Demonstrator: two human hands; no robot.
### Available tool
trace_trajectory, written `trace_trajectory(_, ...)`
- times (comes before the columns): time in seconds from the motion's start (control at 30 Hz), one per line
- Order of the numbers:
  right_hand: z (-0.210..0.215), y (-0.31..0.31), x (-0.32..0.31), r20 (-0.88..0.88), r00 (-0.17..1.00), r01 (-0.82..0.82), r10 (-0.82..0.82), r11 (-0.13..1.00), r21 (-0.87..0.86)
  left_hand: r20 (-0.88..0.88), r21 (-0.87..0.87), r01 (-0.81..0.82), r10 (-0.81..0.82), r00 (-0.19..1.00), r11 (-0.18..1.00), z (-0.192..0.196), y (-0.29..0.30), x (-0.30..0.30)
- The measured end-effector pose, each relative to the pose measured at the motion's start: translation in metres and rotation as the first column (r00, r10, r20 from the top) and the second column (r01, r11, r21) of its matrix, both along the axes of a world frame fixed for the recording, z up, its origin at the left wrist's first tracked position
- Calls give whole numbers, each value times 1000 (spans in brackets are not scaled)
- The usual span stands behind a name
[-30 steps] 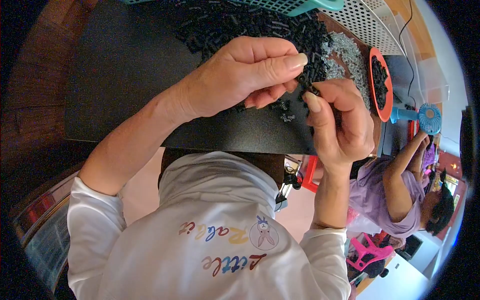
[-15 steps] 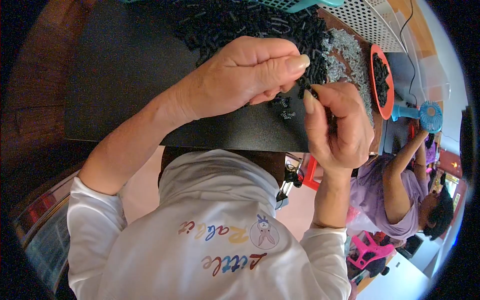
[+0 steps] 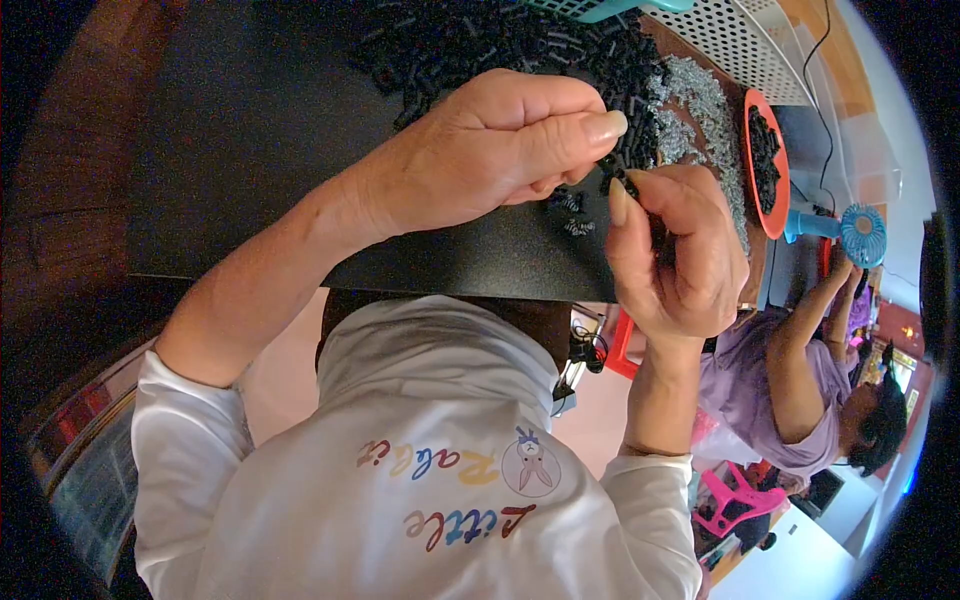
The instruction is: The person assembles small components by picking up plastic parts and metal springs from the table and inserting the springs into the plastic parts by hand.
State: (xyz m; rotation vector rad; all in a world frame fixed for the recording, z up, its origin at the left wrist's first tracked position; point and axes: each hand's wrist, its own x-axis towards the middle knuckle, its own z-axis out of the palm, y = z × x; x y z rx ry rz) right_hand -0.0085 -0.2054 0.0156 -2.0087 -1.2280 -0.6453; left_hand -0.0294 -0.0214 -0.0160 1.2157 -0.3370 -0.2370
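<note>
My left hand (image 3: 520, 140) is closed above the dark table, thumb pressed on the curled forefinger; whatever it grips is hidden. Just to its right, my right hand (image 3: 685, 250) pinches a small black part (image 3: 629, 185) between thumb and forefinger. The fingertips of both hands are close together, a small gap apart. Beyond them spreads a heap of short black tube-like parts (image 3: 440, 50). Small silvery coil springs (image 3: 700, 110) lie in a pile to the right. A few loose springs (image 3: 577, 228) rest on the table under my hands.
An orange-red dish (image 3: 752, 105) of black parts stands at the right, near a blue handheld fan (image 3: 862, 235). White perforated basket (image 3: 735, 50) and teal basket (image 3: 600, 10) are at the back. A person in a purple top (image 3: 800, 400) sits to the right; the black tabletop (image 3: 260, 130) extends left.
Both hands hold nearly the same pose; the left has shifted very slightly right. The person at the right has moved their arms a little.
</note>
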Motion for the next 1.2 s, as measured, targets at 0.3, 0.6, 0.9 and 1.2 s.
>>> trace_trajectory(0.3, 8, 0, -4, -17, 999, 28, -30, 996, -87, -9, 73, -12, 13, 1000, 997, 5, 1, 1)
trace_trajectory(0.6, 8, 0, -5, -37, 998, 43, -46, 996, -75, -51, 0, 37, -37, 998, 999, 7, 0, 1)
trace_trajectory(0.9, 8, -5, -3, 22, 999, 40, -38, 996, -82, -31, -14, 18, -18, 999, 1000, 5, -4, 4)
trace_trajectory(1.2, 13, -7, -5, 7, 999, 47, -46, 987, -152, 36, 55, 18, -20, 999, 998, 5, -5, 5)
